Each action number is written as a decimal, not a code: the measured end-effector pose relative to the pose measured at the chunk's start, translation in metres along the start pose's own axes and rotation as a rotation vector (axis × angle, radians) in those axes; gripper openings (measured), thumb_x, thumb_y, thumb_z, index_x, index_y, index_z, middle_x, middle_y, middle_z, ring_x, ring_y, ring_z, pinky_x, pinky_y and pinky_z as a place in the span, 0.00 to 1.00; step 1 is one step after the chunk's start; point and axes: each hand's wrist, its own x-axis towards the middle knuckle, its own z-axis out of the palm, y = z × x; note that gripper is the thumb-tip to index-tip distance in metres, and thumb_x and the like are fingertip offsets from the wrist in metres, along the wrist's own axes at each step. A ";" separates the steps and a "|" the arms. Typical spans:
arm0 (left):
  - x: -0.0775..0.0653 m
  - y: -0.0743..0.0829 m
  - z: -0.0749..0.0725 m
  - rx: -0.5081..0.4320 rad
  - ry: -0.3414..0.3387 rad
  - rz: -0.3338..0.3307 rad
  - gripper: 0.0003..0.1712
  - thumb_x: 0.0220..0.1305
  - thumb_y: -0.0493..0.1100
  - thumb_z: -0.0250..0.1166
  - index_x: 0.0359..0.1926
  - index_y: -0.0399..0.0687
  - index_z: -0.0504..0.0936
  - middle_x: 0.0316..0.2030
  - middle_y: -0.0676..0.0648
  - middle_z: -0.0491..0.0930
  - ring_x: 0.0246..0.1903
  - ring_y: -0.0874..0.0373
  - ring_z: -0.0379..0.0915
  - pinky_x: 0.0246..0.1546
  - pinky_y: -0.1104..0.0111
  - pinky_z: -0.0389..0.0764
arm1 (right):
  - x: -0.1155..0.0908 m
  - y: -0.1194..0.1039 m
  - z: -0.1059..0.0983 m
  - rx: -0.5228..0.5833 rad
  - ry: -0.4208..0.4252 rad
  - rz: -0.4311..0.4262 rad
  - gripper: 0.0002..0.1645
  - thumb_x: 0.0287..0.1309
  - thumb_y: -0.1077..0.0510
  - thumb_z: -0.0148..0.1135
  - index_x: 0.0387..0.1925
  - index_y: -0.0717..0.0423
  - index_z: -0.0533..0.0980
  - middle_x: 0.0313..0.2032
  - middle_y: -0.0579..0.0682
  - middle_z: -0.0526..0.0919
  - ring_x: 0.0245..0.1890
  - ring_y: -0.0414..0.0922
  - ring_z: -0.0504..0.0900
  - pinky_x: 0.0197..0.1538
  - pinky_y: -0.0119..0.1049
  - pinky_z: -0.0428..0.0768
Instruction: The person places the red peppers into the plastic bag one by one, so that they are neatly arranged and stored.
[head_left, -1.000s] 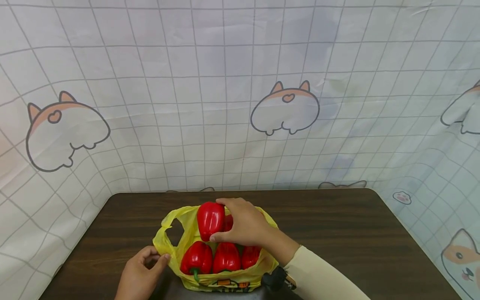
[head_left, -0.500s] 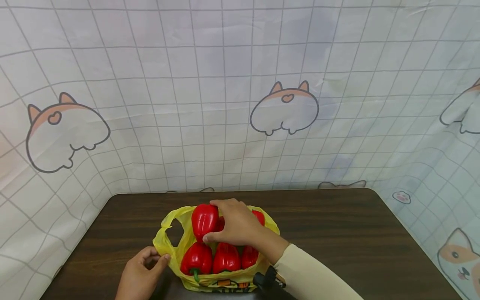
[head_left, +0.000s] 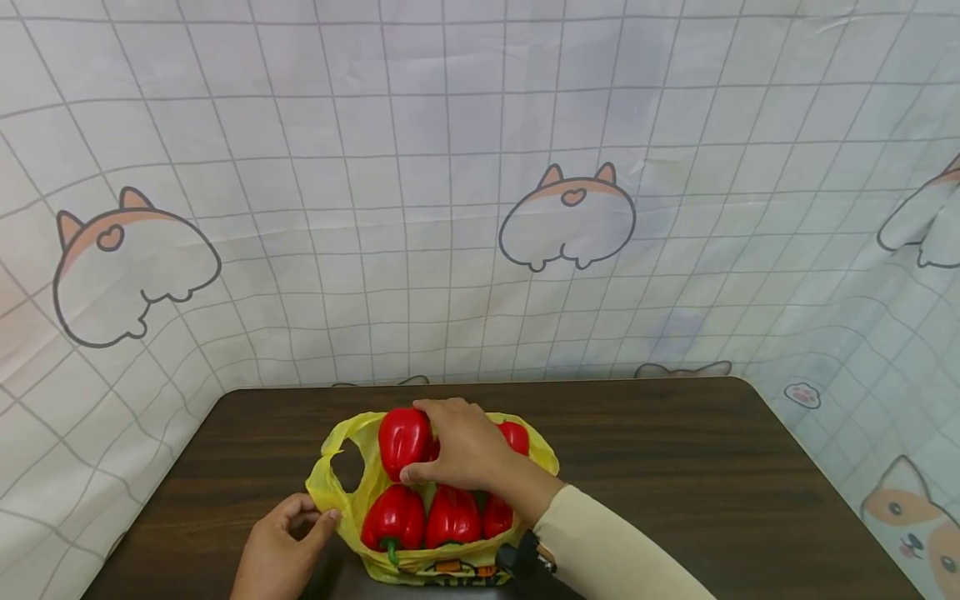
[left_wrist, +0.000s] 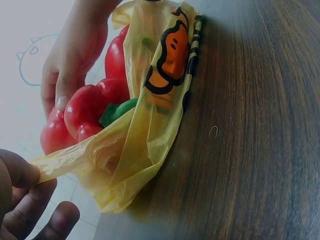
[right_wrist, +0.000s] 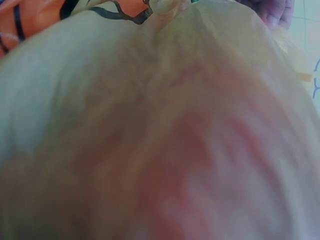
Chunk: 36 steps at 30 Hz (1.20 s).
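Note:
A yellow plastic bag (head_left: 326, 483) sits on the table with its mouth spread, holding several red bell peppers. Its left handle edge is pinched between thumb and fingers of my left hand (head_left: 281, 546); the left wrist view shows the film (left_wrist: 65, 162) pulled taut there. My right hand (head_left: 468, 450) reaches inside and grips a bell pepper (head_left: 403, 437) at the back left, thumb toward me. In front lie a pepper (head_left: 393, 512) with its green stem facing me and another pepper (head_left: 453, 515) beside it. Blurred bag film fills most of the right wrist view.
Dark wood-grain table (head_left: 675, 467) extends left and right of the bag. A white grid-patterned cloth (head_left: 450, 208) with cartoon dogs hangs behind and around it. Below my right sleeve (head_left: 611, 542) a black wrist device (head_left: 525, 558) overlaps the bag's front right edge.
My right hand has shifted left and slightly down with its pepper, toward the bag's back left. Another pepper at the back right has come into view. My left hand has stayed put.

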 end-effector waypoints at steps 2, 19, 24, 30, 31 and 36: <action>0.001 0.000 0.000 0.004 0.003 -0.003 0.16 0.68 0.52 0.70 0.45 0.44 0.85 0.34 0.51 0.84 0.36 0.58 0.78 0.35 0.63 0.74 | 0.001 0.000 0.001 -0.007 0.002 -0.008 0.57 0.46 0.30 0.77 0.74 0.45 0.66 0.61 0.45 0.78 0.60 0.47 0.74 0.54 0.50 0.79; 0.003 -0.002 -0.002 0.009 -0.006 -0.003 0.23 0.66 0.58 0.70 0.47 0.43 0.85 0.36 0.52 0.84 0.36 0.58 0.78 0.34 0.62 0.74 | -0.004 0.004 -0.004 -0.066 0.010 -0.054 0.49 0.57 0.35 0.71 0.74 0.49 0.66 0.69 0.47 0.73 0.69 0.51 0.68 0.70 0.53 0.64; 0.003 -0.002 -0.001 0.001 0.006 0.006 0.24 0.65 0.58 0.71 0.48 0.43 0.84 0.36 0.51 0.84 0.36 0.58 0.78 0.34 0.62 0.75 | -0.011 0.008 -0.015 -0.065 0.023 -0.041 0.46 0.60 0.35 0.69 0.74 0.48 0.67 0.68 0.48 0.73 0.69 0.50 0.68 0.70 0.54 0.64; 0.003 -0.001 -0.003 0.022 0.024 0.005 0.30 0.64 0.62 0.71 0.51 0.42 0.82 0.37 0.51 0.84 0.38 0.57 0.80 0.34 0.62 0.76 | -0.023 0.015 -0.027 -0.048 0.032 -0.023 0.43 0.62 0.36 0.66 0.73 0.50 0.68 0.68 0.49 0.73 0.70 0.52 0.68 0.71 0.54 0.62; 0.003 -0.001 -0.004 0.030 0.026 0.003 0.32 0.63 0.64 0.70 0.53 0.43 0.82 0.38 0.51 0.85 0.39 0.56 0.80 0.35 0.62 0.77 | -0.025 0.017 -0.029 -0.046 0.036 -0.022 0.43 0.63 0.36 0.66 0.73 0.50 0.68 0.68 0.49 0.74 0.70 0.52 0.68 0.71 0.54 0.62; 0.003 0.004 -0.012 0.101 0.020 0.047 0.44 0.64 0.74 0.62 0.63 0.43 0.74 0.47 0.48 0.86 0.48 0.49 0.81 0.40 0.55 0.80 | -0.038 0.028 -0.033 -0.040 0.077 -0.014 0.42 0.63 0.38 0.68 0.72 0.51 0.69 0.67 0.50 0.75 0.69 0.53 0.69 0.70 0.56 0.63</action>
